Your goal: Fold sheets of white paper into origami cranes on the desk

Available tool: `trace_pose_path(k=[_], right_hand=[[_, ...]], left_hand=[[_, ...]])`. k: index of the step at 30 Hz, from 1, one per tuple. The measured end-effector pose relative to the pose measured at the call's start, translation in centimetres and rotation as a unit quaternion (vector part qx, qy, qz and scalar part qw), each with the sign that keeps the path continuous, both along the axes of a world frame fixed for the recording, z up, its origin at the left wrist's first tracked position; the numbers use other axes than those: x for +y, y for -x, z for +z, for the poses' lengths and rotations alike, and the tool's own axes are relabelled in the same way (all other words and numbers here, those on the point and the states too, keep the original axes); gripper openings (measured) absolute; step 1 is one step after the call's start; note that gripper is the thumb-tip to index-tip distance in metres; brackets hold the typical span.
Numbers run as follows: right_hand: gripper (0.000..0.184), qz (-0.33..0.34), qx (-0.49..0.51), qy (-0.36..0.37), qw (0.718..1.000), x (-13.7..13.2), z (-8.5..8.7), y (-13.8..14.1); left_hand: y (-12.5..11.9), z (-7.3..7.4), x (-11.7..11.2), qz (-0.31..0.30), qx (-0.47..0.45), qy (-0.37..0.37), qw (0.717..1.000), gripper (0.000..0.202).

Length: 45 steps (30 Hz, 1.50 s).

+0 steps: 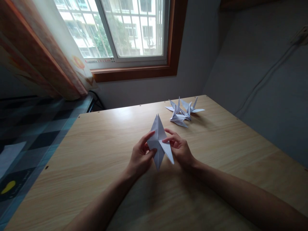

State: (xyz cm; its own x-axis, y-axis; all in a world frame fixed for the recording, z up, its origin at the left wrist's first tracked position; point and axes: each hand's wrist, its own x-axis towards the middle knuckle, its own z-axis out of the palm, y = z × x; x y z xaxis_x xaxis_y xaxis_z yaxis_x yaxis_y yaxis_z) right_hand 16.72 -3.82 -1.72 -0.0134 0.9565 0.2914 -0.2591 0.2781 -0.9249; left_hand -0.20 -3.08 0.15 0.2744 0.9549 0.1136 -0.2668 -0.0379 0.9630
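Note:
A white sheet of paper folded into a long diamond (157, 136) is held just above the table, its points facing away from and toward me. On its left edge my left hand (141, 155) is closed, with the thumb and a finger on the near face. My right hand (180, 149) grips the right side, fingers around a narrow flap that slants down to the right. Beyond the hands, several folded paper cranes (180, 112) sit bunched together with their wings spread.
The wooden table (101, 154) reaches back to the wall under a barred window (134, 29). A checked cloth (48, 131) covers a lower surface at the left, with a white sheet (11, 157) on it. A curtain (43, 48) hangs there. A cable (264, 77) runs down the right wall.

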Motion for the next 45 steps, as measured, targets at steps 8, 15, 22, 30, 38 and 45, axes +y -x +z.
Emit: trace_pose_path(k=[8,15,22,30,38,45], right_hand=[[0.008,-0.01,-0.033,0.006,0.999,0.4,-0.6,-0.5],[0.025,0.029,0.041,0.046,0.998,0.6,-0.6,-0.2],[0.044,0.086,0.026,0.044,0.995,0.6,-0.6,-0.3],[0.014,-0.021,-0.095,-0.025,0.995,0.0,0.2,-0.6],[0.011,-0.091,-0.183,-0.143,0.968,-1.0,1.0,-0.6],[0.008,-0.061,-0.092,-0.018,0.994,-0.7,1.1,-0.3]], left_hand=[[0.3,0.1,0.1,0.012,0.028,0.008,0.999,0.047],[0.4,0.0,0.2,0.063,0.073,-0.069,0.993,0.042],[0.7,-0.7,0.1,0.125,0.139,-0.178,0.966,0.043],[0.9,-0.4,0.0,0.105,0.184,-0.249,0.945,0.037],[0.8,0.4,0.0,0.152,0.221,-0.281,0.921,0.046],[0.5,0.6,-0.9,0.214,0.269,-0.346,0.873,0.044]])
